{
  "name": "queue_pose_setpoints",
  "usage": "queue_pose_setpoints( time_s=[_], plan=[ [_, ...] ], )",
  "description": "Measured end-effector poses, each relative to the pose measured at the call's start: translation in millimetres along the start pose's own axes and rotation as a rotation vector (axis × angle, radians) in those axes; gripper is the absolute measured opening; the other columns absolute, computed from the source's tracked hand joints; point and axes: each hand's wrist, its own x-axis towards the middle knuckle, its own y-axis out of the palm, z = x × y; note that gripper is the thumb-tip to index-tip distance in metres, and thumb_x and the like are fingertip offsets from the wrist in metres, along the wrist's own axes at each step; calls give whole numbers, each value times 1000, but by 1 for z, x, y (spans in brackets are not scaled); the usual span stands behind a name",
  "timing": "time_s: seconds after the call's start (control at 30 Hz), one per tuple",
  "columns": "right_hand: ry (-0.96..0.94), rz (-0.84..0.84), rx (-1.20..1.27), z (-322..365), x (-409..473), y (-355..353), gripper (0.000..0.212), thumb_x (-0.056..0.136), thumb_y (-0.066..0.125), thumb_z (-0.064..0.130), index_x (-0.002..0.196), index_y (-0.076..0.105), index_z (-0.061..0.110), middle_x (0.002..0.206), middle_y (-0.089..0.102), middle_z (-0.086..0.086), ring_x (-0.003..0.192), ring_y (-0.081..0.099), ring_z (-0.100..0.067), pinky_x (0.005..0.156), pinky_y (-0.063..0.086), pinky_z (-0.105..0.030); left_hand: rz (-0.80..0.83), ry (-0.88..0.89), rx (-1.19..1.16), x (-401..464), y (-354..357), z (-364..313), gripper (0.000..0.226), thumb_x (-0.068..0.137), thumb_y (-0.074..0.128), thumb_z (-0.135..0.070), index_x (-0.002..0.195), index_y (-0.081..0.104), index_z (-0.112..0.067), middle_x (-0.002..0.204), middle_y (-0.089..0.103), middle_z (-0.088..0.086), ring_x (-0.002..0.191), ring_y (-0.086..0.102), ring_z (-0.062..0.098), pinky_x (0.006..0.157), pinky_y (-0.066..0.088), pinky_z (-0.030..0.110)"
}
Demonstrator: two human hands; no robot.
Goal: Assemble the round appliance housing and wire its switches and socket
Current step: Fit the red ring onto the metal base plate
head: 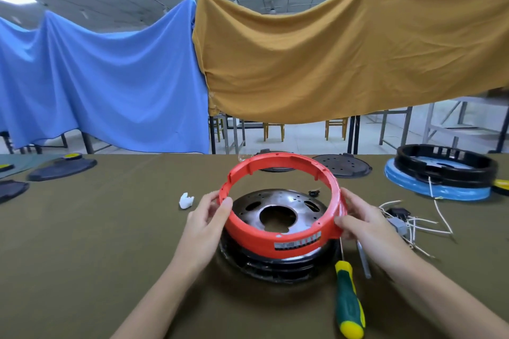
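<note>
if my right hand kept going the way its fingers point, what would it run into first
Your right hand grips the red ring with fingers pointing left and slightly away. Going straight on, it would probably first cross above the perforated metal plate, then reach the ring's far wall by your left hand. Depth is unclear.

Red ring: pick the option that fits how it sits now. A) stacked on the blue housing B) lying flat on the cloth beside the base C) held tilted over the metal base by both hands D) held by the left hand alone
C: the left hand and right hand each grip a side of the red ring, tilted above the metal base.
</note>
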Motion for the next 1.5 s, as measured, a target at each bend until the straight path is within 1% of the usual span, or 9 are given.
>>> queue_pose_setpoints(
  time_s=[0.13, 0.23, 0.3, 0.43, 0.57, 0.77, 0.93, 1.17, 1.5],
  plan=[
    [-1, -45, -69, -8, 6, 2, 54, 96, 51, 19, 100, 58, 72, 109, 57, 7, 102, 59, -2, 90, 50, -31, 1, 21, 43, -1, 5, 6, 22, 83, 57, -58, 99, 63, -43, 95, 65, -10, 112, 54, 16, 98, 45, 31],
    [-15, -40, -104, -9, 8, 4, 42, 97, 56, 28, 92, 59, 69, 112, 50, 10, 97, 54, 12, 86, 44, -13, -7, 30, 68, 2, 3, 10, 9, 91, 61, -48, 94, 62, -40, 95, 66, -3, 111, 55, 21, 98, 47, 37],
    [-38, -70, -154, -10, 10, 3, 37, 97, 60, 23, 99, 57, 59, 114, 50, 11, 95, 53, 16, 82, 44, -7, -8, 49, 94, 3, 2, 11, 20, 84, 60, -57, 92, 62, -39, 92, 67, -3, 108, 57, 23, 96, 48, 40],
    [-8, -85, -257, -14, 11, 0, 36, 94, 65, 15, 124, 65, 35, 117, 64, 6, 105, 63, -10, 96, 52, -41, -26, 84, 153, 2, 3, 13, 39, 74, 52, -70, 94, 62, -38, 88, 68, -6, 104, 59, 25, 93, 49, 45],
    [-9, -109, -334, -14, 9, 2, 34, 93, 64, 17, 124, 67, 33, 115, 65, 4, 102, 64, -9, 95, 51, -37, -34, 74, 187, 3, 3, 17, 44, 75, 48, -72, 96, 64, -37, 93, 68, -7, 109, 56, 26, 97, 47, 47],
    [-27, -148, -352, -12, 4, 7, 32, 92, 65, 18, 107, 63, 46, 103, 56, 16, 87, 57, 9, 67, 39, -3, -25, 17, 224, 4, 3, 22, 54, 73, 40, -75, 103, 64, -37, 102, 67, -6, 115, 52, 22, 102, 43, 45],
    [-5, -157, -371, -9, 0, 11, 31, 93, 62, 22, 120, 62, 38, 107, 56, 13, 94, 56, 4, 82, 43, -24, -17, -21, 211, 5, 1, 23, 53, 73, 40, -76, 103, 63, -39, 106, 65, -4, 114, 54, 21, 103, 43, 45],
    [36, -135, -397, -7, -2, 12, 36, 96, 58, 25, 131, 57, 32, 119, 56, 4, 95, 57, -1, 91, 48, -30, 30, -56, 112, 4, 3, 25, 22, 95, 50, -55, 104, 62, -38, 110, 63, 5, 103, 62, 11, 95, 46, 30],
    [71, -137, -405, -3, -5, 12, 38, 95, 58, 26, 133, 56, 31, 122, 55, 2, 114, 56, -16, 103, 45, -39, 37, -97, 60, 1, 2, 18, 24, 96, 48, -53, 108, 61, -36, 108, 65, -3, 99, 62, 1, 81, 41, 19]
  ],
)
